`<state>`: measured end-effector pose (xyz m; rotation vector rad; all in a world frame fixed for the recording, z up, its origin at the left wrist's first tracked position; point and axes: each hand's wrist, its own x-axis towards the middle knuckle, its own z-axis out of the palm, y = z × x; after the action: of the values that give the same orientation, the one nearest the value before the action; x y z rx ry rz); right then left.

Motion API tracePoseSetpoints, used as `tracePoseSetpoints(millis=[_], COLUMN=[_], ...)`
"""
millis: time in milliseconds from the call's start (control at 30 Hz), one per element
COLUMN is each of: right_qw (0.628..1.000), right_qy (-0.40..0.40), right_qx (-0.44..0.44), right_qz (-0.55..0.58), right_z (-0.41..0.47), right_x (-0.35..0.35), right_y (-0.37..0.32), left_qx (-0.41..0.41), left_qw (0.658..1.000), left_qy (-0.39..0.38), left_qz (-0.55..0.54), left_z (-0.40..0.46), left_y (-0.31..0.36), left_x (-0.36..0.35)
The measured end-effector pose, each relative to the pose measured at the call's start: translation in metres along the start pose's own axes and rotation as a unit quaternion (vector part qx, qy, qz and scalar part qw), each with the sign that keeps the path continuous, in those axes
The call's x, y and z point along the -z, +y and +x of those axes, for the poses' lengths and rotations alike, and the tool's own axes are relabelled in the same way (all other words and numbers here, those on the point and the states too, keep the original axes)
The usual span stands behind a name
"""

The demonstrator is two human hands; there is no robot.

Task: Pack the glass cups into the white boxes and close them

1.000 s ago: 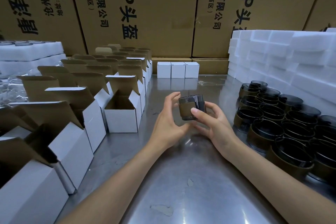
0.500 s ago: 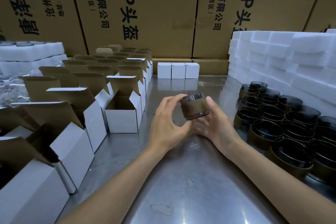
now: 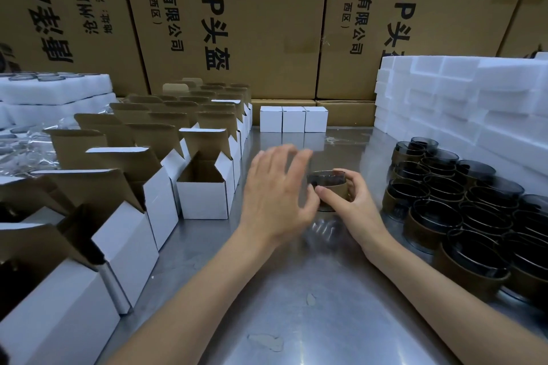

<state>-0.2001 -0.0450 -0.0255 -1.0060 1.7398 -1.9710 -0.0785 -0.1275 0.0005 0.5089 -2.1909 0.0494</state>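
Gripping a dark glass cup (image 3: pixel 327 187) upright just above the steel table (image 3: pixel 267 290), the right hand (image 3: pixel 350 201) curls round it; the left hand (image 3: pixel 275 190), fingers spread and holding nothing, hovers beside the cup, right of the open white box (image 3: pixel 204 195).

I am seeing one dark glass cup (image 3: pixel 327 188) with a tan paper band sitting upright at the middle of the scene, gripped from its right side. More banded glass cups (image 3: pixel 462 204) are crowding upright at the right. Open white boxes (image 3: pixel 204 187) with raised brown flaps are lining the left, and three closed white boxes (image 3: pixel 293 119) are standing far back.
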Motion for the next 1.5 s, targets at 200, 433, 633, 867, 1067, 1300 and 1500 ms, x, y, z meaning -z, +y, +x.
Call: tracePoseSetpoints(millis=[200, 433, 633, 867, 1067, 1300, 1500], right_qw=[1.000, 1.000, 1.000, 0.984, 0.966, 0.950, 0.861], right_qy=[-0.003, -0.008, 0.007, 0.021, 0.016, 0.046, -0.058], right_qx=[-0.007, -0.020, -0.019, -0.017, -0.008, 0.077, 0.279], right_qz=[-0.009, 0.005, -0.021, -0.175, -0.257, -0.299, -0.421], right_z=[0.003, 0.006, 0.005, 0.006, 0.007, 0.002, -0.013], right_x=[0.000, 0.001, 0.001, 0.008, 0.016, 0.013, -0.001], right_y=[0.005, 0.008, 0.006, 0.005, 0.004, 0.003, -0.012], left_qx=[0.189, 0.199, 0.114, -0.016, -0.107, 0.030, 0.362], left_qw=[0.937, 0.944, 0.975, 0.982, 0.968, 0.951, 0.833], left_qy=[-0.176, -0.217, -0.187, -0.173, -0.157, 0.206, 0.048], left_qz=[0.236, 0.147, 0.043, -0.071, -0.166, -0.229, -0.416], left_z=[0.022, 0.027, 0.018, 0.013, 0.011, 0.009, 0.000], left_y=[-0.025, -0.020, 0.007, 0.010, 0.010, 0.005, -0.009], left_x=[0.024, 0.028, 0.015, 0.005, 0.003, 0.000, -0.022])
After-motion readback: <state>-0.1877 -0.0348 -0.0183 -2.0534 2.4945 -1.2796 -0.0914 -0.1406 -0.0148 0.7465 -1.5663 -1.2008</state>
